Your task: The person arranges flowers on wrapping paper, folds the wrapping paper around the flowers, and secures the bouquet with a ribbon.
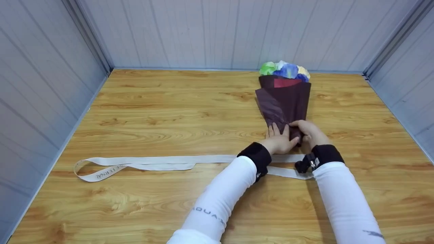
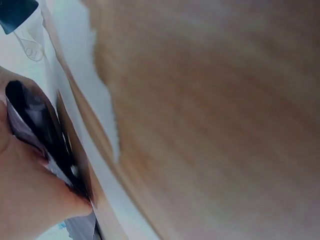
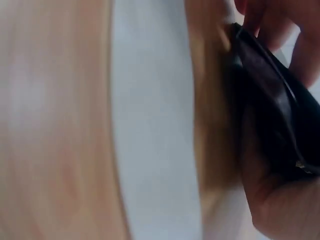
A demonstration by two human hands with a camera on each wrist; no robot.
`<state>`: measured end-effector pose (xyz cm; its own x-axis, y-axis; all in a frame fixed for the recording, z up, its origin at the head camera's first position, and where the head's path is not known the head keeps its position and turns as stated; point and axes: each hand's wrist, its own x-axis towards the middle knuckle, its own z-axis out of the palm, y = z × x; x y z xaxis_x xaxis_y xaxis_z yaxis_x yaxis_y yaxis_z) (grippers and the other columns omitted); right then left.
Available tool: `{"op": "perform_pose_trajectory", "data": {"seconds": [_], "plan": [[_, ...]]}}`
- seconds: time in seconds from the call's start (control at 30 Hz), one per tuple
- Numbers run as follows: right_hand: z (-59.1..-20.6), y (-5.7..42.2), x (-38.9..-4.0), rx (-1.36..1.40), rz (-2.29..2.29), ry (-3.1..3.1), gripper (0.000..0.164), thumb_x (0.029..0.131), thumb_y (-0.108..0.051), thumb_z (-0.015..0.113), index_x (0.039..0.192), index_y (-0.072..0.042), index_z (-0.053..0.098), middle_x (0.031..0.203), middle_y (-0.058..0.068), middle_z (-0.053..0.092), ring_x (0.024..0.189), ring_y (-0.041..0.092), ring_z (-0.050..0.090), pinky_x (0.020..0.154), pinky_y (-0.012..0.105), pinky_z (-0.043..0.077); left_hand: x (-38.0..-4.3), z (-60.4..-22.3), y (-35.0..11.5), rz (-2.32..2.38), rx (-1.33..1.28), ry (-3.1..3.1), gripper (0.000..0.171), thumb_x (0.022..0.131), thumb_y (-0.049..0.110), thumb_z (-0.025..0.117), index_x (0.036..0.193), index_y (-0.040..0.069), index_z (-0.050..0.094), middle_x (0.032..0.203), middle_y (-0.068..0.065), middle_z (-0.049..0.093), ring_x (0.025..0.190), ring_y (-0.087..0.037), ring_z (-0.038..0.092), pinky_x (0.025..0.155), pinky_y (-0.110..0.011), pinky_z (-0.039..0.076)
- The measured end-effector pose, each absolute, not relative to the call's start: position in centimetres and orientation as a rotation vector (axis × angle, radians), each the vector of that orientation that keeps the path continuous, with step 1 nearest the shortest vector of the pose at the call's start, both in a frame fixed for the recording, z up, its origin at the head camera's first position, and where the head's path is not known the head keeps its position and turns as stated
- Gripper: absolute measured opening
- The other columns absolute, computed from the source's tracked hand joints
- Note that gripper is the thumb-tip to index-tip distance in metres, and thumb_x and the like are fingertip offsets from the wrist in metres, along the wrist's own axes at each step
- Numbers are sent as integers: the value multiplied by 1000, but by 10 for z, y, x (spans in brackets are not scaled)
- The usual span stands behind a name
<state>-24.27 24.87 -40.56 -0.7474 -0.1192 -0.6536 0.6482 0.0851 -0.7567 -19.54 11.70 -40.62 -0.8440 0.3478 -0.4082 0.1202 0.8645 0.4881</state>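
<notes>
White ribbon [image 1: 210, 159] under black wristbands [image 1: 257, 156] — left fingers [image 1: 276, 128] straight on maroon bouquet [image 1: 286, 101], right fingers [image 1: 299, 123] curled round its base.

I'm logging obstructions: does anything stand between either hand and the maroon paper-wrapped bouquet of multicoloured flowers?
Nothing visible does: left hand and right hand both touch the bouquet at its narrow end. The flat white ribbon lies on the brown wooden table, nearer the person, not between hands and bouquet.
</notes>
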Motion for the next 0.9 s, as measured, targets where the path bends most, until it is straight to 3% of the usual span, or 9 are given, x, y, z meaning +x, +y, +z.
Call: {"op": "perform_pose_trajectory", "data": {"seconds": [0.13, 0.3, 0.43, 0.5, 0.6, 0.73, 0.9], "plan": [[-406, 247, -238, 549, -1846, 1576, 40, 100, -17, 39, 72, -6, 65, 67, 2, 67, 61, 10, 64, 59, 20, 51, -196, -405, 120, 618, 259, 2615, 67, 99, 55, 23, 154, 22, 3, 159, -15, -6, 147, -26, -7, 118, -35, 2], [-406, 241, -235, 577, -1970, 1459, 36, 98, -19, 47, 73, -10, 70, 74, 3, 71, 70, 12, 67, 67, 19, 52, -198, -405, 121, 697, 201, 2690, 71, 100, 51, 27, 153, 16, -3, 158, -18, -6, 147, -27, -5, 118, -35, 3], [-406, 233, -236, 512, -1993, 1517, 32, 97, -13, 48, 72, -8, 67, 72, 2, 68, 69, 11, 65, 67, 18, 52, -202, -406, 119, 958, 166, 2701, 72, 101, 38, 38, 152, 7, -3, 157, -23, 5, 146, -29, 10, 117, -31, 16], [-406, 229, -236, 476, -2016, 1539, 31, 97, -10, 48, 71, -7, 66, 71, 2, 67, 67, 10, 65, 66, 19, 52, -204, -407, 117, 1131, 133, 2690, 73, 100, 29, 43, 151, 1, -1, 154, -24, 16, 142, -28, 24, 113, -29, 27], [-405, 223, -235, 489, -2079, 1544, 23, 94, -6, 52, 74, -5, 64, 70, 1, 67, 65, 11, 65, 64, 20, 53, -211, -407, 112, 1430, 64, 2619, 71, 98, 18, 48, 149, -5, 4, 149, -24, 31, 135, -26, 38, 107, -27, 36], [-401, 214, -231, 463, -2175, 1549, 4, 91, -2, 56, 88, -4, 56, 70, 1, 67, 65, 12, 66, 63, 22, 54, -224, -410, 104, 1755, -46, 2534, 57, 96, 11, 48, 145, -9, 24, 142, -22, 43, 133, -23, 43, 109, -29, 34], [-397, 203, -226, 384, -2265, 1597, 15, 91, 2, 54, 101, -6, 47, 71, 0, 68, 66, 11, 66, 64, 22, 54, -258, -442, 95, 2067, -133, 2428, 40, 96, 18, 52, 129, -4, 52, 119, -14, 64, 110, -15, 60, 92, -22, 46]]}}
